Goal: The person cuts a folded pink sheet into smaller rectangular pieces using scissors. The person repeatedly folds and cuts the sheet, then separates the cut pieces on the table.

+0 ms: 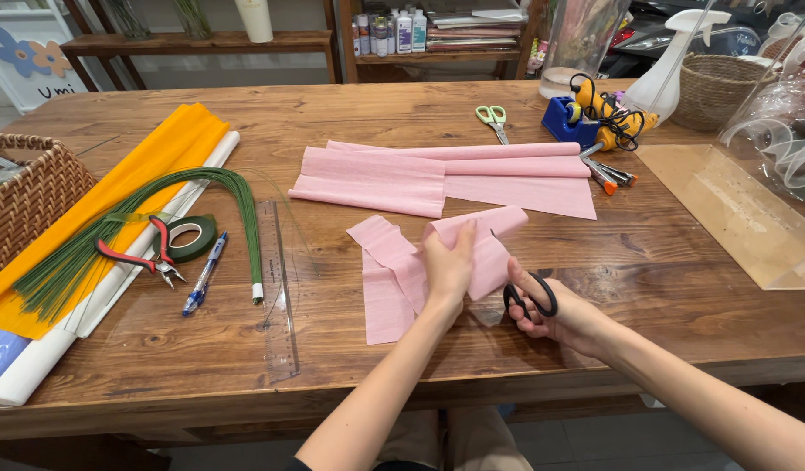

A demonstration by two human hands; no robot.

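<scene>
A small piece of pink paper (472, 253) is folded over and lies on the wooden counter (332, 349), right in front of the person. It looks like it is cut off from the big pink paper roll (446, 174) that lies further back, so that part seems done. The cutting of the small piece looks like it is only starting, because the paper is mostly whole. The left hand (448, 266) is bent around the folded paper and pinches it, holding it up a little. The right hand (555, 310) is closed around the black scissors (530, 296), with fingers through the rings, just beside the paper's edge. I cannot tell if the blades are touching the paper, since they are hidden.
</scene>
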